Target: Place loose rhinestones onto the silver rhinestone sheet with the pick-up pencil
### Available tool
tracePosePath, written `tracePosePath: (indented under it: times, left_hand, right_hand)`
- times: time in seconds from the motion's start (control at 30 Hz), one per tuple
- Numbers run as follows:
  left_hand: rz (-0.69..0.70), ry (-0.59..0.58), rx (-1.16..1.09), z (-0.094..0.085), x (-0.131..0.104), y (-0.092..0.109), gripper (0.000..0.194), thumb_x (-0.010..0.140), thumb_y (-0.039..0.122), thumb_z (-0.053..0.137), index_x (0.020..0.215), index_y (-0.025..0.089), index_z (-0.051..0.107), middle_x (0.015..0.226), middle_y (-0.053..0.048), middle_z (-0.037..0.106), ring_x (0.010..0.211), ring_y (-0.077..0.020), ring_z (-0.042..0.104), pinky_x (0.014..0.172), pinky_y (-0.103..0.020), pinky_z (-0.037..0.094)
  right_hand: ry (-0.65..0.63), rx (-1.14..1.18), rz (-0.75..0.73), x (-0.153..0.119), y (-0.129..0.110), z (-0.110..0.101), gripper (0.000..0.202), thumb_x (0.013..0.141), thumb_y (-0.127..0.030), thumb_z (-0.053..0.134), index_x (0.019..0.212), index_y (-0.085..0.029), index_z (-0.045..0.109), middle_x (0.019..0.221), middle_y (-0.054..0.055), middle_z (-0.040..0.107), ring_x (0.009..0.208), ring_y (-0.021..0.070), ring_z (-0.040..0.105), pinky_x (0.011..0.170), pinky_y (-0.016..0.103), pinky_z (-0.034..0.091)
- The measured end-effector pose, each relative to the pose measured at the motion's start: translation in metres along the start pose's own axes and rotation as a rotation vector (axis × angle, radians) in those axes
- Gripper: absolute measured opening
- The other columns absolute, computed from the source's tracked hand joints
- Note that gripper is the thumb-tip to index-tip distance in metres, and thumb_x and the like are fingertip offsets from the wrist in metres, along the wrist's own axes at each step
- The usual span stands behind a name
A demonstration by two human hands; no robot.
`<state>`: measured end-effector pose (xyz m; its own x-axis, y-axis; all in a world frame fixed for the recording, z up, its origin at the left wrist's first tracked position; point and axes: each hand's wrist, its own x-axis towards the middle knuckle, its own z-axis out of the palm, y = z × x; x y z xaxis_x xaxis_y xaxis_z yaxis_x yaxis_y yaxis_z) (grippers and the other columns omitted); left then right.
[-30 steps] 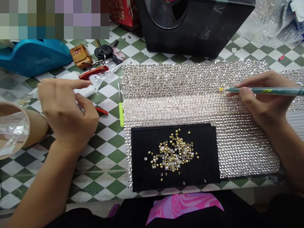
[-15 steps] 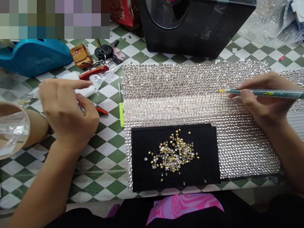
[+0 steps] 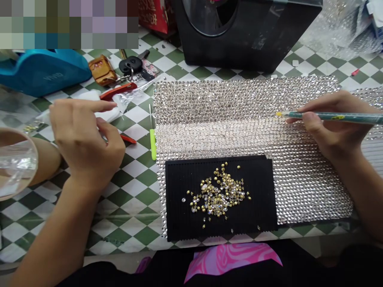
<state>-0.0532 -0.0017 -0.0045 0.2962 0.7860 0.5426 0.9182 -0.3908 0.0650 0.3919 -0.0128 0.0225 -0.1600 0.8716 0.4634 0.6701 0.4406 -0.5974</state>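
Observation:
My right hand (image 3: 335, 127) grips a green pen-like tool (image 3: 344, 117), its yellow tip pointing left over a sheet of silvery rhinestones (image 3: 227, 99). At the left, my left hand (image 3: 85, 135) hovers over the table with thumb and index finger apart and the other fingers curled; nothing shows between them. A black ridged tray (image 3: 260, 199) lies on the lower part of the sheet. Loose gold-backed stones (image 3: 220, 195) are scattered over the tray's middle.
A paper cup-like container (image 3: 44, 159) stands at the left edge, below a blue tape dispenser (image 3: 44, 71). Keys (image 3: 131, 64), red-handled pliers (image 3: 119, 91) and a green-handled tool (image 3: 153, 144) lie left of the sheet. Behind stands a black box (image 3: 233, 44); bubble wrap (image 3: 332, 28) is at the back right.

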Motion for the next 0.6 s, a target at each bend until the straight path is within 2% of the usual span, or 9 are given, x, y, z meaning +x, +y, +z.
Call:
tracePosePath:
  times: [0.17, 0.27, 0.33, 0.4, 0.47, 0.57, 0.6]
  left_hand:
    - [0.021, 0.001, -0.001, 0.002, -0.001, -0.002, 0.037, 0.083, 0.010, 0.044, 0.112, 0.000, 0.065, 0.103, -0.026, 0.065, 0.103, -0.0474, 0.061, 0.079, -0.064, 0.050]
    - [0.017, -0.003, -0.002, 0.001, -0.001, -0.003, 0.037, 0.083, 0.011, 0.044, 0.112, 0.001, 0.065, 0.103, -0.027, 0.065, 0.103, -0.0470, 0.061, 0.079, -0.064, 0.049]
    - [0.011, -0.009, -0.004, 0.000, -0.001, -0.002, 0.037, 0.084, 0.011, 0.044, 0.113, 0.002, 0.065, 0.104, -0.027, 0.065, 0.104, -0.0462, 0.060, 0.080, -0.063, 0.049]
    - [0.004, -0.015, -0.006, -0.001, -0.001, -0.002, 0.037, 0.084, 0.011, 0.044, 0.114, 0.003, 0.064, 0.105, -0.026, 0.065, 0.105, -0.0451, 0.060, 0.082, -0.063, 0.049]
    - [-0.003, -0.022, -0.006, -0.001, -0.001, -0.002, 0.037, 0.084, 0.011, 0.044, 0.115, 0.004, 0.064, 0.106, -0.026, 0.065, 0.106, -0.0446, 0.059, 0.083, -0.062, 0.048]
    - [-0.009, -0.026, -0.012, 0.000, -0.002, -0.002, 0.039, 0.082, 0.012, 0.046, 0.116, 0.006, 0.063, 0.107, -0.023, 0.064, 0.108, -0.0440, 0.059, 0.084, -0.062, 0.048]
    - [-0.015, -0.025, -0.014, 0.000, -0.002, -0.002, 0.040, 0.081, 0.012, 0.047, 0.117, 0.007, 0.063, 0.108, -0.022, 0.064, 0.109, -0.0433, 0.059, 0.085, -0.062, 0.047]
  right_hand:
    - [0.002, -0.002, -0.026, 0.001, 0.003, 0.001, 0.008, 0.080, -0.014, 0.068, 0.087, -0.014, 0.070, 0.080, 0.004, 0.070, 0.069, 0.0097, 0.068, 0.057, 0.020, 0.051]
    - [0.074, 0.077, -0.061, 0.005, 0.003, 0.001, 0.008, 0.080, -0.012, 0.067, 0.087, -0.013, 0.071, 0.076, 0.005, 0.069, 0.069, 0.0121, 0.069, 0.052, 0.020, 0.048]
    - [0.107, 0.145, -0.081, 0.007, -0.005, -0.002, 0.009, 0.081, -0.012, 0.066, 0.088, -0.013, 0.072, 0.075, 0.005, 0.068, 0.073, 0.0144, 0.071, 0.049, 0.021, 0.047]
    - [0.083, 0.177, -0.083, 0.006, -0.020, -0.007, 0.013, 0.082, -0.010, 0.065, 0.092, -0.015, 0.072, 0.078, 0.005, 0.068, 0.076, 0.0142, 0.070, 0.052, 0.023, 0.049]
    - [-0.031, 0.216, -0.068, 0.002, -0.041, -0.012, 0.019, 0.081, -0.008, 0.065, 0.097, -0.017, 0.070, 0.083, 0.004, 0.068, 0.076, 0.0126, 0.067, 0.058, 0.026, 0.053]
    - [-0.439, 0.343, -0.044, -0.010, -0.071, -0.014, 0.022, 0.086, -0.011, 0.058, 0.104, -0.021, 0.064, 0.087, 0.002, 0.068, 0.082, 0.0125, 0.067, 0.065, 0.027, 0.056]
    - [-0.528, 0.374, -0.056, -0.014, -0.077, -0.012, 0.021, 0.088, -0.012, 0.056, 0.105, -0.022, 0.063, 0.086, 0.002, 0.068, 0.081, 0.0115, 0.067, 0.065, 0.026, 0.057]
